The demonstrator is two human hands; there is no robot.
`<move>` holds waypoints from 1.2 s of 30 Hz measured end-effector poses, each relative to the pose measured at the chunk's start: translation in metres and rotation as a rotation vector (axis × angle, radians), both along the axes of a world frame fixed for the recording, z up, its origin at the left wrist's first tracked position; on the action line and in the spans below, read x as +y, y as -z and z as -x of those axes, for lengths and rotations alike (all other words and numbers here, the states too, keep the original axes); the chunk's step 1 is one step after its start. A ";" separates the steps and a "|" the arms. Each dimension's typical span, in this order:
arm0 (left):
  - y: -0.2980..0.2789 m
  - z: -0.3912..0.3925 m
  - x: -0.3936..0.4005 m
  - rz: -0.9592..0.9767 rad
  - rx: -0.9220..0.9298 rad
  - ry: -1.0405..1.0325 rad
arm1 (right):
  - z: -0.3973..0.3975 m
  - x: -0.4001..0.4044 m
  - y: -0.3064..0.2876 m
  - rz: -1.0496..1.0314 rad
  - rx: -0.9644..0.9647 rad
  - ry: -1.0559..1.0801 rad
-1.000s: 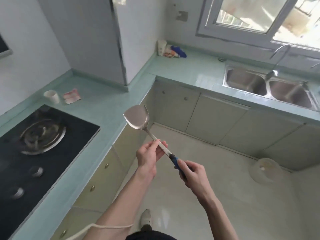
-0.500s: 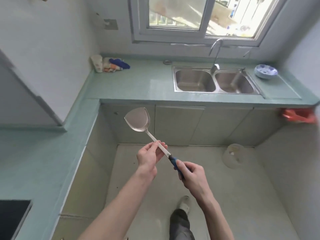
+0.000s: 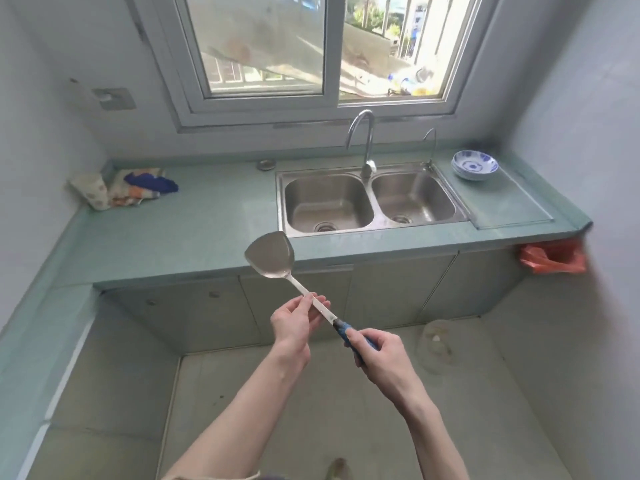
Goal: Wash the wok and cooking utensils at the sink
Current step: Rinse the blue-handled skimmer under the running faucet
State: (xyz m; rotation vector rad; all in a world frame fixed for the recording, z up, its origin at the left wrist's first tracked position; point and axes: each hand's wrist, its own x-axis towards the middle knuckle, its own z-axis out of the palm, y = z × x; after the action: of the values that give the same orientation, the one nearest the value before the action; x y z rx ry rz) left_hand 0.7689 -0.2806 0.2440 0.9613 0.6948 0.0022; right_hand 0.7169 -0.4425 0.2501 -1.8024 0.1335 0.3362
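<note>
Head view looks down over both hands, which carry a metal wok spatula (image 3: 270, 252) toward the double sink (image 3: 372, 199). Her right hand (image 3: 375, 353) is wrapped round the blue handle; the left hand (image 3: 294, 320) pinches the steel shaft between thumb and fingertips, steadying it. Its blade hangs in the air just short of the sink's left basin, over the front edge of the table (image 3: 194, 233). Both basins look bare and no water runs from the faucet (image 3: 363, 140) behind the sink. No wok is in sight. I'd judge this the carrying step, washing not yet begun. Next the blade wants bringing over a basin, and one hand freeing itself to reach the tap.
</note>
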 end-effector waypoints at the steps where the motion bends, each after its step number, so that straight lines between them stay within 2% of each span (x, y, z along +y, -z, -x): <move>1: 0.001 -0.015 -0.007 -0.004 0.004 -0.001 | -0.014 -0.006 0.000 0.017 -0.006 0.010; 13: 0.029 -0.185 -0.039 -0.022 0.064 0.081 | -0.164 -0.030 0.027 -0.014 0.067 0.071; 21: 0.063 -0.310 -0.042 0.120 0.163 0.041 | -0.291 -0.032 0.039 0.125 0.153 -0.017; 26: 0.080 -0.380 -0.040 0.189 0.184 0.041 | -0.368 -0.024 0.049 0.196 0.225 0.020; 36: 0.108 -0.469 -0.049 0.215 0.271 -0.070 | -0.467 -0.041 0.074 0.344 0.222 -0.022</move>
State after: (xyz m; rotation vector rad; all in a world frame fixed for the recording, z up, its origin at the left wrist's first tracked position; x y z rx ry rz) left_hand 1.2377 -0.3300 0.1361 0.7367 0.9582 -0.1406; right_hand 1.1844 -0.4838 0.1756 -2.1029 0.3450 0.5561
